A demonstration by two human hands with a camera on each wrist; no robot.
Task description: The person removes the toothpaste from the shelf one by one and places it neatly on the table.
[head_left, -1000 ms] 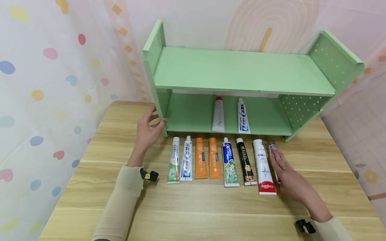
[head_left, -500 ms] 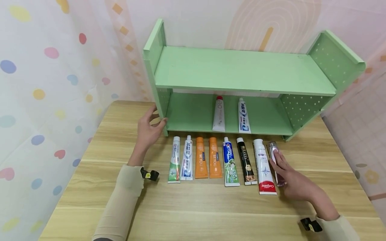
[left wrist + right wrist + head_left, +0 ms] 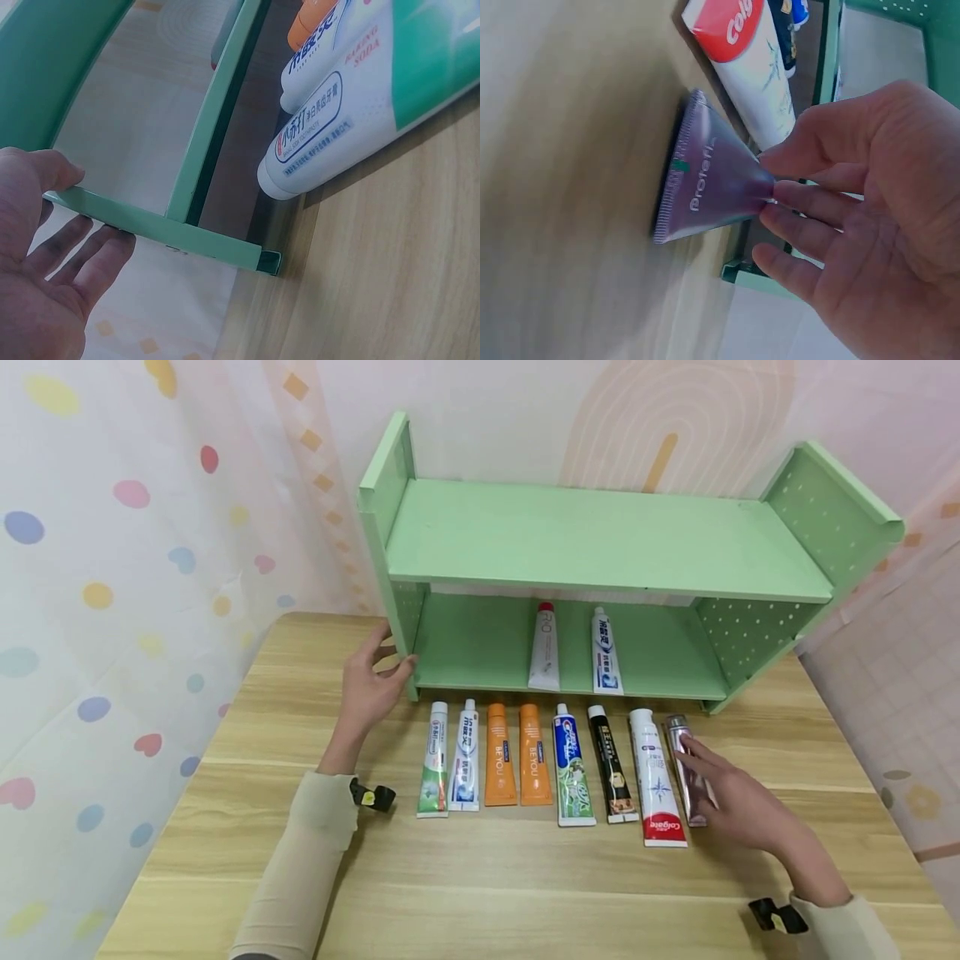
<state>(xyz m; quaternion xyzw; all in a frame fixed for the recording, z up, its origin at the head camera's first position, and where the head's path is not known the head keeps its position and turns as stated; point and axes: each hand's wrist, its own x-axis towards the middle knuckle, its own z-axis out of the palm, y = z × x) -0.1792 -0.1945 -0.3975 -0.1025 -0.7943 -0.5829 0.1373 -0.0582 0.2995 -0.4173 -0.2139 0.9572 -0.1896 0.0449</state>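
Note:
My left hand (image 3: 369, 687) grips the left side panel of a green two-tier shelf (image 3: 600, 539). In the left wrist view its thumb lies on one face of the panel edge (image 3: 161, 229) and the fingers on the other. My right hand (image 3: 742, 802) pinches a shiny purple toothpaste tube (image 3: 688, 777), which lies on the table at the right end of a row. The right wrist view has the thumb and fingertips on either side of that tube (image 3: 720, 176). Just left of it lies a white and red Colgate tube (image 3: 658, 781).
Further left in the row are a black tube (image 3: 612, 764), a blue-green Crest tube (image 3: 573, 768), two orange tubes (image 3: 535, 756) and two white tubes (image 3: 465, 760). On the lower shelf stand a red-capped tube (image 3: 544, 647) and a white-blue one (image 3: 605, 652).
My right hand has shifted from lying flat over the purple tube to pinching it, with the fingers bent and more of the tube uncovered. The left hand stays on the shelf.

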